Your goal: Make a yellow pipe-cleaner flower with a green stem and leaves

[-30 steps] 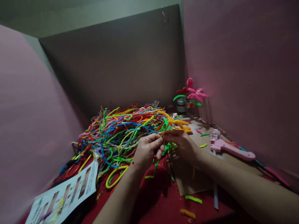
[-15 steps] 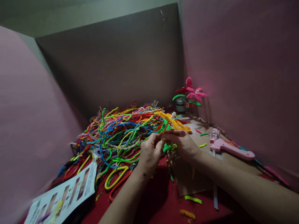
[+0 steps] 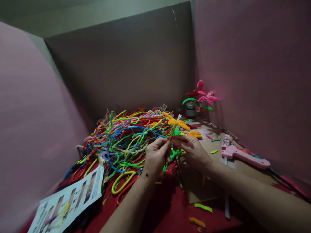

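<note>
A pipe-cleaner flower (image 3: 178,122) with orange petals and a white centre stands tilted above my fingers on a brown stem. My left hand (image 3: 156,155) is closed in a pinch on the stem, just below the petals. Right beside it, my right hand (image 3: 191,150) also pinches the stem, fingertips close to those of the left. Bright green pipe-cleaner pieces (image 3: 175,154) show behind and under the fingers. The stem's lower end is hidden by my hands.
A tangled heap of colourful pipe cleaners (image 3: 131,139) lies behind my left hand. Yellow-and-red scissors (image 3: 123,183) and a printed sheet (image 3: 73,197) are at left. On the right, a pink glue gun (image 3: 245,156) rests on cardboard (image 3: 194,191); a pink flower (image 3: 207,97) stands behind.
The orange flower has turned more upright, so its petals and white centre show more clearly above my fingers. Both hands keep their pinch. The whole view has shifted slightly.
</note>
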Action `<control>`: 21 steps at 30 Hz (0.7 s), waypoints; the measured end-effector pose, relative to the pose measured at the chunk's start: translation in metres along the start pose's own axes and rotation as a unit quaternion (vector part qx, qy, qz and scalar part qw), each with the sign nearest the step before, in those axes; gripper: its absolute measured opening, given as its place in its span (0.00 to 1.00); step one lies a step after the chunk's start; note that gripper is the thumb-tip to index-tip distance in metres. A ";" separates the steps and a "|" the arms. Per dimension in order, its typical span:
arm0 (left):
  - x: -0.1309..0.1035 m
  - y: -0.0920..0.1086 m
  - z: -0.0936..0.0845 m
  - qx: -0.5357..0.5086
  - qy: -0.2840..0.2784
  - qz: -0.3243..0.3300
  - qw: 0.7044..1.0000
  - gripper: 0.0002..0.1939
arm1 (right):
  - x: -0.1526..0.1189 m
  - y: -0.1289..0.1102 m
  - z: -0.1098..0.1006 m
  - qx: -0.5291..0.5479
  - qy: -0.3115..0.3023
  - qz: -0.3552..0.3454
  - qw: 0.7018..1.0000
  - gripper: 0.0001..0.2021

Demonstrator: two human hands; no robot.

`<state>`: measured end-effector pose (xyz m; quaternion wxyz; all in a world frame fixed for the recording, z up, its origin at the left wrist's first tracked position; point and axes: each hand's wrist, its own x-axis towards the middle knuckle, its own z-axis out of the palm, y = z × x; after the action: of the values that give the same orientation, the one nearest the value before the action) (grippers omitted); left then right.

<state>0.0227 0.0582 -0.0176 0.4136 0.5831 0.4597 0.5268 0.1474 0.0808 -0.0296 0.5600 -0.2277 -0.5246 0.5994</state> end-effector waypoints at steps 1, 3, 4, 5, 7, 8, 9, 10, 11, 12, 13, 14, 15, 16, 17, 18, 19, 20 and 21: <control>0.000 0.001 0.000 -0.016 -0.003 -0.008 1.000 0.10 | 0.001 0.001 0.000 0.012 -0.011 0.007 1.000 0.07; -0.001 0.003 0.000 -0.033 -0.009 -0.013 0.999 0.10 | 0.003 0.002 -0.001 0.030 -0.021 0.020 0.999 0.08; -0.001 0.004 0.000 -0.039 -0.012 -0.014 0.999 0.10 | 0.003 0.003 -0.002 0.032 -0.023 0.021 0.999 0.08; -0.001 0.005 0.000 -0.045 -0.016 -0.016 0.999 0.10 | 0.004 0.003 -0.002 0.029 -0.023 0.022 0.999 0.08; -0.002 0.006 -0.001 -0.058 -0.029 -0.025 0.998 0.11 | 0.004 0.002 -0.003 0.019 -0.019 0.018 0.999 0.10; -0.001 0.006 -0.002 -0.067 -0.039 -0.034 0.996 0.11 | 0.004 0.001 -0.003 0.014 -0.020 0.019 1.000 0.10; -0.001 0.006 -0.002 -0.078 -0.050 -0.046 0.995 0.12 | 0.004 0.001 -0.004 0.010 -0.022 0.019 1.000 0.11; -0.001 0.006 -0.003 -0.090 -0.063 -0.058 0.992 0.12 | 0.004 0.000 -0.004 0.007 -0.021 0.019 1.000 0.11; -0.001 0.006 -0.005 -0.102 -0.075 -0.067 0.990 0.12 | 0.004 0.000 -0.005 0.004 -0.018 0.018 1.000 0.11; 0.000 0.005 -0.006 -0.113 -0.086 -0.072 0.987 0.12 | 0.004 -0.001 -0.005 0.000 -0.015 0.016 1.000 0.10; 0.000 0.005 -0.007 -0.120 -0.095 -0.073 0.986 0.13 | 0.004 -0.001 -0.005 -0.007 -0.013 0.014 1.000 0.10; 0.000 0.005 -0.008 -0.123 -0.103 -0.072 0.984 0.13 | 0.004 -0.001 -0.005 -0.013 -0.011 0.013 1.000 0.10; 0.000 0.005 -0.009 -0.123 -0.110 -0.071 0.984 0.13 | 0.004 -0.001 -0.005 -0.016 -0.010 0.014 1.000 0.10; 0.000 0.005 -0.009 -0.120 -0.115 -0.072 0.984 0.14 | 0.004 -0.002 -0.004 -0.014 -0.009 0.018 1.000 0.09; 0.000 0.005 -0.009 -0.115 -0.118 -0.073 0.984 0.14 | 0.004 -0.002 -0.003 -0.007 -0.005 0.022 1.000 0.09; 0.000 0.006 -0.008 -0.107 -0.118 -0.074 0.984 0.14 | 0.004 -0.002 -0.002 0.005 0.005 0.025 1.000 0.09; 0.001 0.006 -0.008 -0.094 -0.115 -0.072 0.986 0.15 | 0.004 -0.002 -0.001 0.014 0.017 0.023 0.999 0.08; 0.001 0.006 -0.006 -0.075 -0.106 -0.064 0.989 0.15 | 0.004 -0.003 0.000 0.018 0.030 0.019 0.999 0.07; 0.001 0.006 -0.005 -0.050 -0.091 -0.050 0.993 0.14 | 0.004 -0.003 0.000 0.015 0.041 0.014 0.999 0.07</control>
<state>0.0182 0.0578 -0.0109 0.5081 0.5835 0.4220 0.4726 0.1473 0.0834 -0.0258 0.5758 -0.2515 -0.4891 0.6050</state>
